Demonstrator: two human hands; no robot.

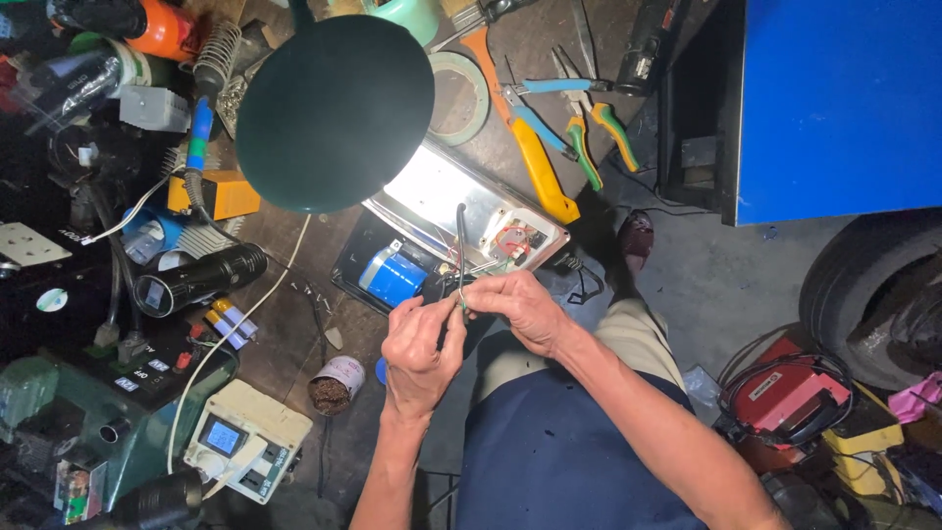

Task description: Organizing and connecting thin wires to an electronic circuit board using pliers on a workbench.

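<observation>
Pinching a thin dark wire [460, 257], left hand [420, 351] and right hand [523, 307] meet over the cluttered workbench [294, 334] edge, grey concrete floor [721, 280] beyond.

A cluttered dark wooden workbench [294, 344] fills the left side, lit by a dark green dome lamp [334, 113] hanging over it. Right of it lies a grey concrete floor [726, 285], with a blue cabinet [834, 98] and a black tyre [863, 294].

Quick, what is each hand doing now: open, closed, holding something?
Left hand: closed, pinching the dark cable at its lower end.
Right hand: closed, fingers on the same cable end.
</observation>
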